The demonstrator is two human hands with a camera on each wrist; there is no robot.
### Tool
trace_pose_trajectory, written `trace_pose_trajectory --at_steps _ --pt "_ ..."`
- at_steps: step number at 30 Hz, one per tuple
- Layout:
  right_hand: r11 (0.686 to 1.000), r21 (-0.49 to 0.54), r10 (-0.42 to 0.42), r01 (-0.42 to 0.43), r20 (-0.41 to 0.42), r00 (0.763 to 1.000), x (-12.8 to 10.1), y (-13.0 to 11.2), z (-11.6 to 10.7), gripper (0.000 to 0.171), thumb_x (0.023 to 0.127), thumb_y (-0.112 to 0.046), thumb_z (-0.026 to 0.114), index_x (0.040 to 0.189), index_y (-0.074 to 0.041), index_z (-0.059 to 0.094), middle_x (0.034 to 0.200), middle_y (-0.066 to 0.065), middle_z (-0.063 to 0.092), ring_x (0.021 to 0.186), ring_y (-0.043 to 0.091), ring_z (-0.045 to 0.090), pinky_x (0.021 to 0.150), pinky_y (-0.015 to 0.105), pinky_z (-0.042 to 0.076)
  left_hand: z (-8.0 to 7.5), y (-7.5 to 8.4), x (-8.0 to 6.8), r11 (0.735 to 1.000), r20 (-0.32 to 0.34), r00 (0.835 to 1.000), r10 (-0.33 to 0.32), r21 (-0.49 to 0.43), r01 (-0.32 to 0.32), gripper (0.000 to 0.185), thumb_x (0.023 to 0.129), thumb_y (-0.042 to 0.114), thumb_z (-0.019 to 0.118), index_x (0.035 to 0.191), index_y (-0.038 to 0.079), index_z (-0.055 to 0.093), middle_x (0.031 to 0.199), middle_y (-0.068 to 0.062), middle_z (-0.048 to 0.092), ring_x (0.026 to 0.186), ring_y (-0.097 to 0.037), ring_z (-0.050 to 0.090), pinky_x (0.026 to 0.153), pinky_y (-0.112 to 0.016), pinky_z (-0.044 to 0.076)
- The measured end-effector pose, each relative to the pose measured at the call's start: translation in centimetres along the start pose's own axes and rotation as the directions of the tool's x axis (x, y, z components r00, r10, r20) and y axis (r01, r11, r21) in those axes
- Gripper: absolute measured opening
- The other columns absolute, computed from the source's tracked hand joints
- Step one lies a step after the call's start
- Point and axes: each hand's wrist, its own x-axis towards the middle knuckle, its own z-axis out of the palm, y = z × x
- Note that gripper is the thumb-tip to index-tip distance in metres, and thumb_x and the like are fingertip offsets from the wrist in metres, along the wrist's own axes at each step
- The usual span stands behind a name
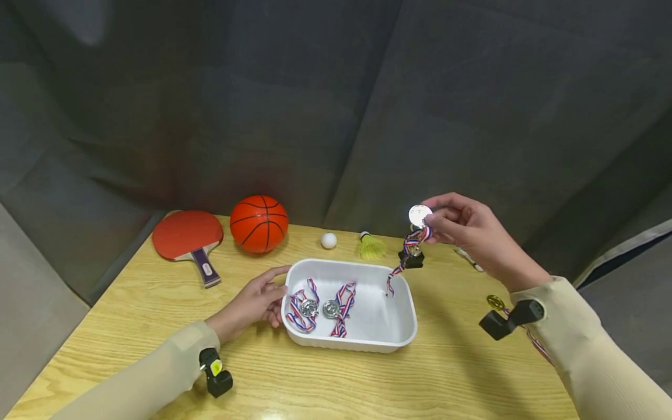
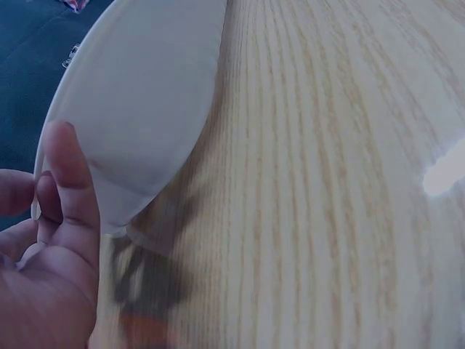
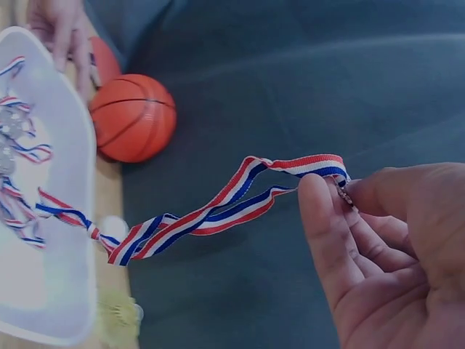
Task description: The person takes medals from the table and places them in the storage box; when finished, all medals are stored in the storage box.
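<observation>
My right hand pinches a silver medal between thumb and fingers, raised above the table behind the right end of a white plastic bin. Its red, white and blue ribbon hangs down, the lower end over the bin. Inside the bin lie two silver medals, one near the left end and another beside it, each with its striped ribbon. At the bin's left end, my left hand grips the rim, fingers and thumb on either side of the wall.
Along the back stand or lie a red table tennis paddle, a small basketball, a white ball, a yellow shuttlecock and a small black-based trophy. A gold medal lies at right, partly behind my right wrist. Dark cloth hangs behind.
</observation>
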Motion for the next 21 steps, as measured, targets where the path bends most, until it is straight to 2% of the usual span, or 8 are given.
trace_pose_trajectory --at_steps 4,15,21 --pt "0.999 -0.022 0.038 -0.038 0.032 0.999 0.9 0.9 1.6 0.036 0.104 -0.015 0.066 0.133 0.003 0.054 0.102 0.0 0.072 0.085 0.009 0.073 0.08 0.025 0.066 0.0 -0.1 0.1 1.0 0.001 1.0 0.004 -0.004 -0.004 0.057 0.111 0.011 0.048 0.164 0.015 0.031 0.094 -0.01 0.062 0.066 -0.012 0.061 0.057 -0.019 0.057" --pt "0.995 0.002 0.098 -0.099 0.141 0.985 2.5 5.0 5.9 0.036 0.102 0.001 0.061 0.134 0.013 0.051 0.094 0.008 0.073 0.079 0.009 0.073 0.08 0.03 0.067 0.2 0.0 -0.1 1.0 -0.005 1.0 0.004 -0.006 -0.004 0.056 0.111 0.012 0.047 0.164 0.016 0.031 0.094 -0.01 0.061 0.066 -0.011 0.061 0.057 -0.019 0.057" --pt "0.988 -0.031 0.152 -0.149 0.197 0.969 2.7 7.8 7.6 0.035 0.1 0.003 0.062 0.132 0.012 0.053 0.094 0.013 0.073 0.079 0.013 0.073 0.083 0.035 0.067 0.2 0.0 -0.1 1.0 0.006 1.0 0.009 -0.003 -0.009 0.056 0.111 0.012 0.047 0.165 0.015 0.03 0.092 -0.008 0.061 0.065 -0.011 0.061 0.057 -0.019 0.057"
